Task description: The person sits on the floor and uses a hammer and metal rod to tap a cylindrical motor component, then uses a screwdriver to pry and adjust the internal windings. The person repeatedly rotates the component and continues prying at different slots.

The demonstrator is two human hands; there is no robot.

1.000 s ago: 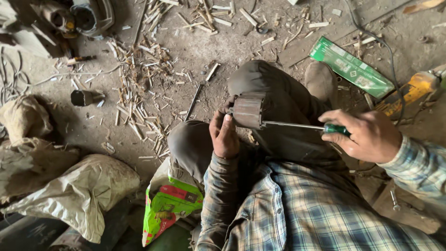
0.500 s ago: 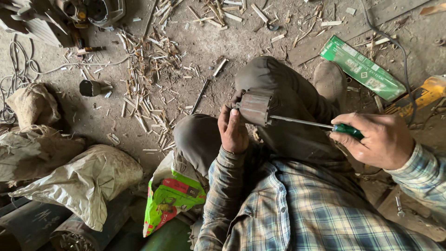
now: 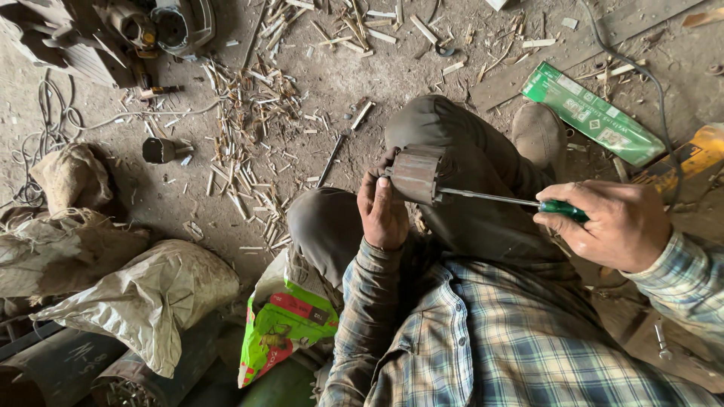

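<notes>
Seated person in a plaid shirt, knees drawn up, viewed from above. Left hand (image 3: 383, 213): closed around a ribbed, rust-brown metal cylinder (image 3: 416, 173), steadied over the lap against the upper leg. Right hand (image 3: 615, 224): closed in a fist on the green handle of a screwdriver (image 3: 513, 200); the steel shaft runs level to the person's left, its tip at the end face of the cylinder, though whether it enters a slot cannot be made out. Floor (image 3: 188, 196): bare, dusty, littered with pale splinters and short sticks (image 3: 249, 143), thickest ahead of the knees. A flat green carton (image 3: 592, 113) lies beyond the right shoe, a dark cable curving past it. A small dark metal cup (image 3: 158, 150) lies among the splinters. Grimy sacks (image 3: 143, 298) are heaped at the person's left side, with a bright green and red printed bag (image 3: 283, 332) just beside the left thigh. Dismantled machine parts (image 3: 143, 26) sit at the far corner.
</notes>
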